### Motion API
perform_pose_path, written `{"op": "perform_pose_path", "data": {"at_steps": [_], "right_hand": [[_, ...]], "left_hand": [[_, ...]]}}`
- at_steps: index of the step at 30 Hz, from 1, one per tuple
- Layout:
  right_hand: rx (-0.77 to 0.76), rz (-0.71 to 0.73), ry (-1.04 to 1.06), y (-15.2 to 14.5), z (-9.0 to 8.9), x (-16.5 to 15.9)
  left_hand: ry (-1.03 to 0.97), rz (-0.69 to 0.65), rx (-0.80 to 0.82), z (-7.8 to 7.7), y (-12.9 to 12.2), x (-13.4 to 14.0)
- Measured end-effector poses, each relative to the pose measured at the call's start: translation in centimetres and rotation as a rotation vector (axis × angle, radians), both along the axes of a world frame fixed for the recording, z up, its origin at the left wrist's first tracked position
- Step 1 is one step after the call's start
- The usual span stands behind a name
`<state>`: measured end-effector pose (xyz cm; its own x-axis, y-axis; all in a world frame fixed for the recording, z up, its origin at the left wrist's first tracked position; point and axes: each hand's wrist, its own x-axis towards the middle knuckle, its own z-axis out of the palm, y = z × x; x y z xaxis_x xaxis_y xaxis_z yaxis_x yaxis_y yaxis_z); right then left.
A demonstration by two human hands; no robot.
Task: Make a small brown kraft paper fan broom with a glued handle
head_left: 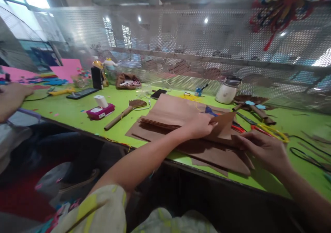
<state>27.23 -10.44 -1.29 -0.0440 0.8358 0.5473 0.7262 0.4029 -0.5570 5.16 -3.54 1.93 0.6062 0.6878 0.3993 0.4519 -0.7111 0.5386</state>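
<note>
A stack of brown paper (170, 109) lies folded and layered on the green table near its front edge. My left hand (201, 125) reaches across the stack, its fingers closed on a raised brown paper flap (224, 125). To the right, my right hand (266, 148) pinches the right side of the brown paper between thumb and fingers; the exact grip is partly hidden. Behind the flap lie scissors with red handles (238, 127) and a blue-tipped tool (210, 111), both partly covered. Scissors with yellow handles (276, 133) rest just beyond my right hand.
A rolled brown paper stick with a pleated fan (138, 103), a magenta box (100, 111), phones and a yellow glue gun (62, 91) are on the left. A white jar (227, 90) stands behind. Black cable (305, 153) lies right. Another person's hand (12, 97) is far left.
</note>
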Motion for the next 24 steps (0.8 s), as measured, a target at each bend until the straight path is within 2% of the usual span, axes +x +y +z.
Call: {"op": "perform_pose_path", "data": {"at_steps": [5,7,10,14,16,20,24], "right_hand": [[-0.022,-0.022,0.005,-0.1,0.6,-0.3],[-0.053,0.007,0.043,-0.1,0.5,-0.2],[-0.1,0.049,0.104,-0.4,0.3,-0.1],[-0.078,0.082,0.089,-1.5,0.1,-0.1],[-0.029,0.136,0.018,-2.2,0.3,0.0],[0.014,0.295,-0.265,-4.1,1.0,0.1],[0.029,0.324,-0.455,-5.2,0.7,0.3]], "left_hand": [[-0.18,-0.164,-0.434,0.9,0.1,-0.9],[-0.195,-0.168,-0.609,1.1,0.2,-1.2],[-0.165,-0.219,-0.721,1.4,0.4,-1.6],[-0.07,-0.492,-0.853,1.8,0.0,-1.9],[0.004,-0.567,-0.895,1.7,0.2,-2.0],[-0.064,-0.455,-0.948,0.7,1.2,-2.2],[-0.175,-0.417,-0.999,-0.2,1.7,-2.5]]}}
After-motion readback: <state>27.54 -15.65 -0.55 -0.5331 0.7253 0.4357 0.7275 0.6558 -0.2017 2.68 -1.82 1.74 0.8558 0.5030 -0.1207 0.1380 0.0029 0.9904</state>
